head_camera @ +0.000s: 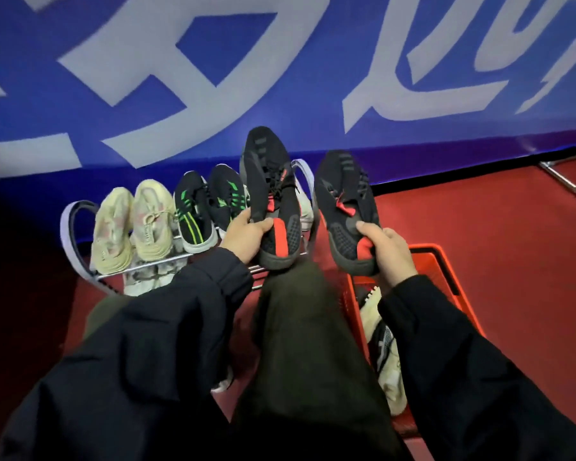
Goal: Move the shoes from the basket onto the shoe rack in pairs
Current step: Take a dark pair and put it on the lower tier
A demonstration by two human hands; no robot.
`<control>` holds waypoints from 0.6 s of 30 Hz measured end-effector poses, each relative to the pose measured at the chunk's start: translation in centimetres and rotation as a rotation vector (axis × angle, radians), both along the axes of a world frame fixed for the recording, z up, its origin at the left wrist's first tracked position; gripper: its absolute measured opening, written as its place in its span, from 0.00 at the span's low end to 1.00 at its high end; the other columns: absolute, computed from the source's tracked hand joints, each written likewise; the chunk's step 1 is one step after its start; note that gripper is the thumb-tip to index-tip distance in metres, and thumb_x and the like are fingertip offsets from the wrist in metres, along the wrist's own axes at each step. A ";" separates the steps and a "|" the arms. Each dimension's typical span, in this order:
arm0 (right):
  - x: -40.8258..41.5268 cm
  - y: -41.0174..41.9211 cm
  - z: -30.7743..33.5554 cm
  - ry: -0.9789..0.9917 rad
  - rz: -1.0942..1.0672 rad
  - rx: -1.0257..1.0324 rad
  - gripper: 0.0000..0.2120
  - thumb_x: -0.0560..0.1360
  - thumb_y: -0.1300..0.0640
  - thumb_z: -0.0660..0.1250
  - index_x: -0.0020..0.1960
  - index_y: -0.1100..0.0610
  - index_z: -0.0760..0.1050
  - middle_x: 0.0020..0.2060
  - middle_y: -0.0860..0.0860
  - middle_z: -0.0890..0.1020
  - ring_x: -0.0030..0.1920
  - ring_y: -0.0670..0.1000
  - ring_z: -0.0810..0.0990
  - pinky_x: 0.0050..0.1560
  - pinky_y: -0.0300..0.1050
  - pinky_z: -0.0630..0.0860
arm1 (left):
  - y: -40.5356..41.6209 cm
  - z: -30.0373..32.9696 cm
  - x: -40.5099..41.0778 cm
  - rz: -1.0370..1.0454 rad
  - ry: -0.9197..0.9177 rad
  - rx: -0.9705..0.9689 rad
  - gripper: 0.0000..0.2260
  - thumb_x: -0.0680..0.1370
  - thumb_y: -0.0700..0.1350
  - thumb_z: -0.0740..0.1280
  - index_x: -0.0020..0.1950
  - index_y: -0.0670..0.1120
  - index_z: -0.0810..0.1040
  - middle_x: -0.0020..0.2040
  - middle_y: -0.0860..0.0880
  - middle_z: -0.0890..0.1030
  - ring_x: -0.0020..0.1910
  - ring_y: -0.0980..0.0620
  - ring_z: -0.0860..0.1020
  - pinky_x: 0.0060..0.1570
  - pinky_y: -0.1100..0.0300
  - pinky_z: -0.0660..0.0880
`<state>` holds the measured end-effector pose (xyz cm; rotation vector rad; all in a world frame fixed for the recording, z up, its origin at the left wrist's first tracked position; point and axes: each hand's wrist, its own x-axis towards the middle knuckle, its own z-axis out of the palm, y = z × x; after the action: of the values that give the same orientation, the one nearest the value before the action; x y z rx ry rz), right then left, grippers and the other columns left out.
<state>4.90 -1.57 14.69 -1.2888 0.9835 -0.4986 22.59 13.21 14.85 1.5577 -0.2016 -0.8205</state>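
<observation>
Shoes in black knit with red heel tabs are held one to each hand, toes pointing away toward the blue banner: the left hand (246,232) grasps the left black-and-red shoe (271,194) by its heel over the chrome-tube shoe rack (77,224), beside the black-and-green pair (210,204). The right hand (388,252) clasps the right black-and-red shoe (345,207) above the red plastic basket (446,271), farther from the rack. The rack's free space is hidden behind the shoe and a trouser leg.

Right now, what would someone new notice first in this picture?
First, the two black shoes with red heels held up mid-frame, one in the left hand, one in the right hand. Behind them, a huge blue banner with white lettering. On the shoe rack at left stand cream shoes and black-and-green shoes; the red basket sits lower right.
</observation>
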 end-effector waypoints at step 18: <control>12.5 11.5 -11.2 0.827 0.720 0.114 0.21 0.76 0.42 0.64 0.37 0.60 0.73 0.17 0.53 0.73 0.18 0.52 0.70 0.22 0.34 0.62 | 21.6 -10.7 4.6 0.043 0.197 0.563 0.08 0.78 0.42 0.70 0.39 0.42 0.79 0.39 0.43 0.80 0.34 0.51 0.74 0.40 0.60 0.72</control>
<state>17.39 9.90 3.45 -1.6576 1.0827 0.6920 27.16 34.78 4.12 1.9777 0.2270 -1.0461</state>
